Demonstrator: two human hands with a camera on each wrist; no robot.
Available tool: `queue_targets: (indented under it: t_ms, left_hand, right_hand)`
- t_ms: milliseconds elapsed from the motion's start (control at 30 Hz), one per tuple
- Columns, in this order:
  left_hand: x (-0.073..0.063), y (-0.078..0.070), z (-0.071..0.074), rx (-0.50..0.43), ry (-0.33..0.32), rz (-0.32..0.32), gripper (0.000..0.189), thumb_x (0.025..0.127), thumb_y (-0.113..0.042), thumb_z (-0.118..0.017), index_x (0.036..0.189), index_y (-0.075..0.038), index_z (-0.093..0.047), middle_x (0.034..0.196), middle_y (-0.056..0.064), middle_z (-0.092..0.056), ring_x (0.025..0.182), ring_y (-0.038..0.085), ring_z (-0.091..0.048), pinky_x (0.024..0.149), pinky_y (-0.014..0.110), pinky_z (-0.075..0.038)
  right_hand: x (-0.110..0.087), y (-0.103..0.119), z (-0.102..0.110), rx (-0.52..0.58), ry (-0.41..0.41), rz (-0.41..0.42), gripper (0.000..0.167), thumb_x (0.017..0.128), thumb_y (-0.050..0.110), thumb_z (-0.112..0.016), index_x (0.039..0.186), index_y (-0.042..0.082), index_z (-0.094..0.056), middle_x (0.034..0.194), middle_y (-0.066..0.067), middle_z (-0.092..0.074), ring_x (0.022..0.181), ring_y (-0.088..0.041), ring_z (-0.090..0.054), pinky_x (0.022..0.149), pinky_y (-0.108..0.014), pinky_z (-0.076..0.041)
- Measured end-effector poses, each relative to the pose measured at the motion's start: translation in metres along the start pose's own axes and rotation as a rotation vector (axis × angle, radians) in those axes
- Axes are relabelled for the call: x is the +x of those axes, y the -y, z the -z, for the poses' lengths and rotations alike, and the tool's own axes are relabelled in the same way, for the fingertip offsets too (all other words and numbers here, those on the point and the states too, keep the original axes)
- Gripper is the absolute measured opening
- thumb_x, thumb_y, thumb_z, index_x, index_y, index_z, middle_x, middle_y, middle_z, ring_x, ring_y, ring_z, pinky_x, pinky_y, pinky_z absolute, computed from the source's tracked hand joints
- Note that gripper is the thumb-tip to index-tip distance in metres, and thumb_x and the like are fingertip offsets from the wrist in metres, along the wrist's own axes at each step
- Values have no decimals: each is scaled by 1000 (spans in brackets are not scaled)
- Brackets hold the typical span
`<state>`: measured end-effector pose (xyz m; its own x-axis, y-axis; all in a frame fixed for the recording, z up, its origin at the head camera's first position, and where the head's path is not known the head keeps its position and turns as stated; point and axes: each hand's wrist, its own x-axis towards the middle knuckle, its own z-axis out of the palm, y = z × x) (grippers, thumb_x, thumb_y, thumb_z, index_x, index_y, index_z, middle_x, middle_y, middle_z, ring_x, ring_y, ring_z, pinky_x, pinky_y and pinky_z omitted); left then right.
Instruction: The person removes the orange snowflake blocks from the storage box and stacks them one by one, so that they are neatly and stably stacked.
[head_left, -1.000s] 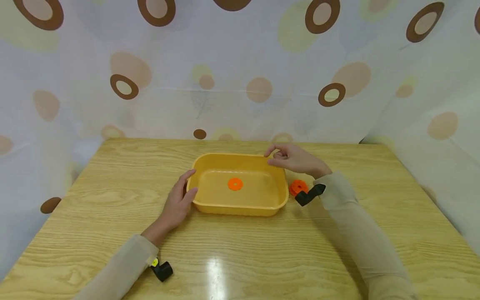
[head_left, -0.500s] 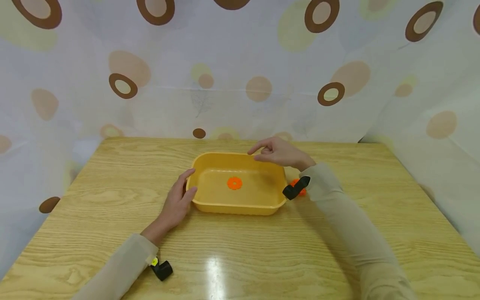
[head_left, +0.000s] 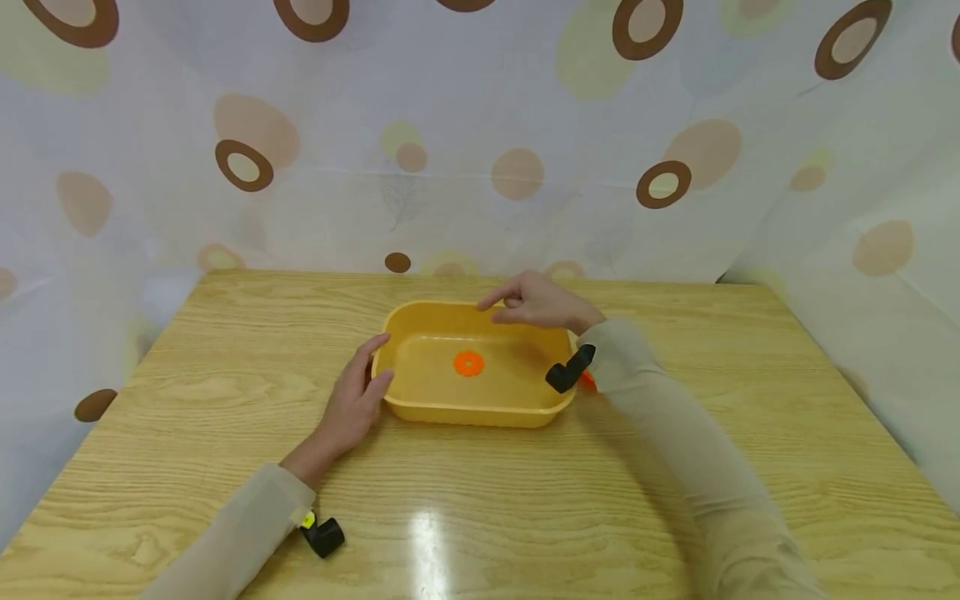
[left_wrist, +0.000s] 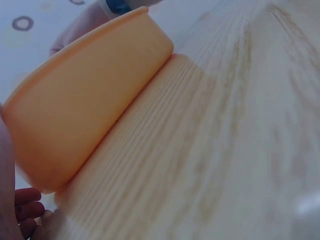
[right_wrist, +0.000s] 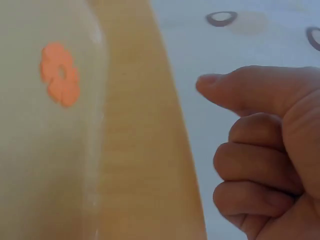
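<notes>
A yellow plastic basin [head_left: 468, 416] stands on the wooden table in the head view. Inside, on its floor, lies a thin orange flower-shaped disc [head_left: 468, 363] with a central hole; the right wrist view shows the same disc [right_wrist: 60, 74] at upper left. My left hand [head_left: 355, 400] holds the basin's left end, thumb and index finger at the rim. Over the far rim, right of the middle, is my right hand [head_left: 538, 301]. Its index finger and thumb are extended and apart, while the other fingers curl inward in the right wrist view. Nothing shows between them.
Beside the basin's right end, a bit of another orange piece [head_left: 588, 381] peeks out from behind the right sleeve [head_left: 652, 392] and its black wrist camera [head_left: 572, 368]. A patterned curtain [head_left: 465, 208] hangs behind the wooden table [head_left: 480, 500].
My right hand has moved left along the basin's far rim. Its sleeve and wrist camera now cover most of the orange piece outside the basin. My left hand stays put.
</notes>
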<state>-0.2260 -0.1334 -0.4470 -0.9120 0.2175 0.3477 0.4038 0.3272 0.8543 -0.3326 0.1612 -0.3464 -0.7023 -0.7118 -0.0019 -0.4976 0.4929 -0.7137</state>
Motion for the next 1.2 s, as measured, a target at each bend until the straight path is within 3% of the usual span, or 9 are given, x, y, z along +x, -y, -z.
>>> queue_targets:
  t_ms: [200,367,700,800,933,1033,1133,1200]
  left_hand:
    - [1,0,-1,-9,2,-8,47,100,-7,-47,145,-2,-35,150,22,-34,139,33,-33,113,51,-24]
    - [1,1,0,-10,5,-13,47,100,-7,-47,145,-2,-35,150,22,-34,139,33,-34,113,48,-25]
    - [2,1,-3,-9,18,-4,47,100,-9,-47,146,-4,-35,151,21,-33,139,34,-33,113,53,-25]
    - [1,1,-3,-25,11,1,48,100,-8,-46,146,-3,-34,151,21,-32,139,33,-33,113,49,-26]
    - [0,1,-1,-47,1,-2,48,100,-6,-46,146,0,-33,152,22,-31,142,33,-28,115,31,-22]
    - [1,0,-3,-59,2,-16,48,99,-3,-46,145,2,-33,151,23,-31,141,34,-28,111,15,-21]
    - [1,0,-4,-81,3,-23,48,99,-1,-46,145,3,-32,151,25,-30,140,36,-30,105,6,-23]
    - [0,-1,-5,-97,9,-22,48,99,-2,-46,145,4,-31,151,25,-29,140,38,-30,104,5,-24]
  right_hand:
    - [11,-2,-12,-78,20,-1,25,90,6,-65,114,0,-70,46,7,-25,48,-10,-18,72,-27,-41]
    - [15,-5,-22,-105,71,-11,26,90,7,-66,115,2,-70,47,7,-29,49,-9,-23,60,-24,-35]
    - [15,-8,-32,-251,117,62,26,85,6,-71,111,2,-72,47,9,-29,48,-7,-21,56,-21,-28]
    - [15,-9,-34,-259,155,72,30,85,8,-71,114,2,-71,47,9,-28,48,-7,-21,55,-21,-26]
    - [18,-11,-37,-318,206,93,34,83,13,-73,116,6,-70,59,5,-48,54,-8,-29,58,-22,-29]
    - [18,-14,-39,-382,226,87,37,81,16,-75,117,7,-70,87,-1,-68,63,-9,-38,64,-24,-36]
    - [17,-17,-39,-403,233,84,41,80,16,-76,118,6,-69,108,-6,-71,68,-10,-43,69,-24,-39]
    - [16,-18,-40,-398,241,76,42,80,15,-76,119,5,-68,109,-7,-71,68,-10,-43,69,-24,-40]
